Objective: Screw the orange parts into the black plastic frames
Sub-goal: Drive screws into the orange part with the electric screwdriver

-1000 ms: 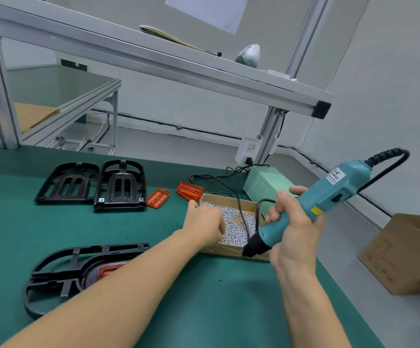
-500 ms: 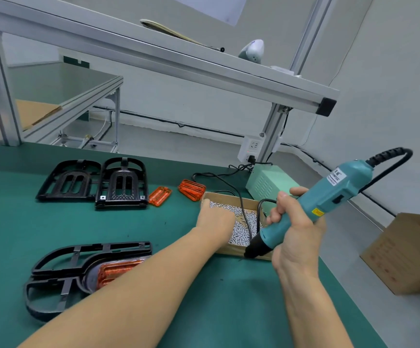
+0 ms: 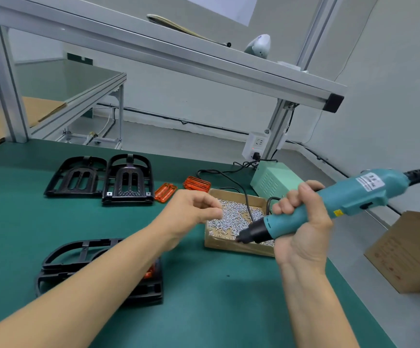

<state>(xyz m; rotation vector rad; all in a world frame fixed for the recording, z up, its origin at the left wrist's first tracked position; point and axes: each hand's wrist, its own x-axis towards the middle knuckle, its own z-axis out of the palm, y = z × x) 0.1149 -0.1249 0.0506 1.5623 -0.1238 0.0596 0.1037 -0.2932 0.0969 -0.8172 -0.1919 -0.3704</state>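
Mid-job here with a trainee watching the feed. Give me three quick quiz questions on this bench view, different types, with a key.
1. True or false: the right hand grips the electric screwdriver.
2. How many loose orange parts lie on the green mat beside the two far black frames? A) none B) two C) five
3. Fill in: the cardboard tray by the left hand holds small silver ____.

Key: 1 true; 2 B; 3 screws.

Three black frames [image 3: 128, 180], three orange parts [image 3: 196, 184], one screwdriver [image 3: 329, 204], two cardboard boxes [image 3: 236, 244].
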